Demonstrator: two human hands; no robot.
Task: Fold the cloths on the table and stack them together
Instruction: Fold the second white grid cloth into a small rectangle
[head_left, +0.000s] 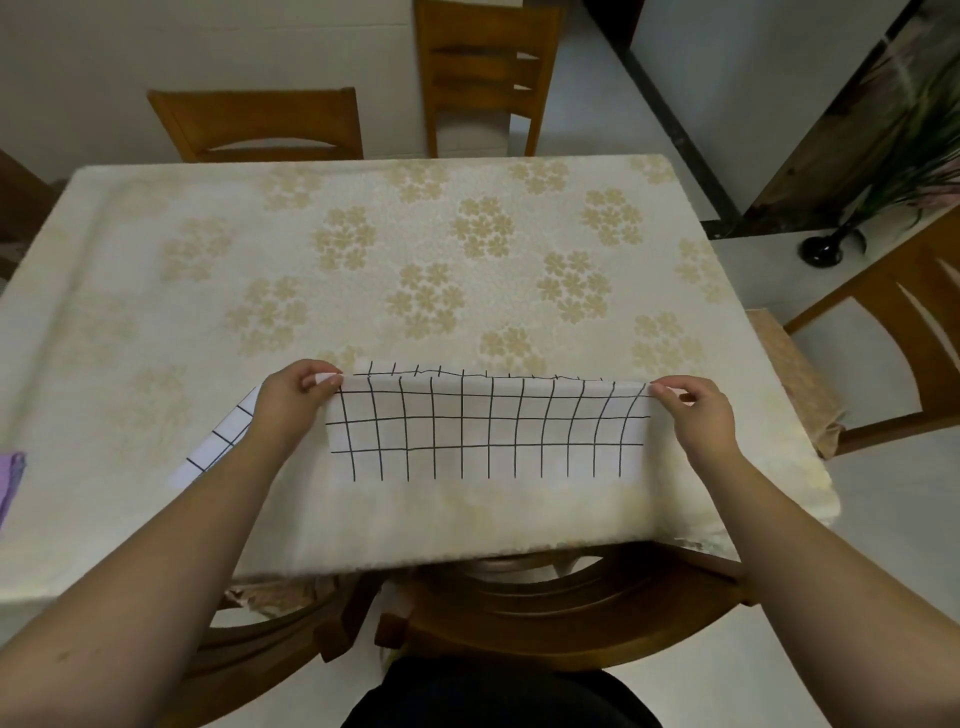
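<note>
Item, fold in progress: I pinch the grid cloth (488, 431) at its far corners, left hand (293, 400) and right hand (696, 410), near table (156, 322) edge; another grid cloth (221, 441) and purple cloth (10, 480) wait left, unstacked.

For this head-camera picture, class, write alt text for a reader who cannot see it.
Two hands, left hand and right hand, pinch the far corners of a white black-grid cloth lying folded on a table with a floral cover. A second grid cloth lies under the left forearm, and a purple cloth peeks in at the left edge.
</note>
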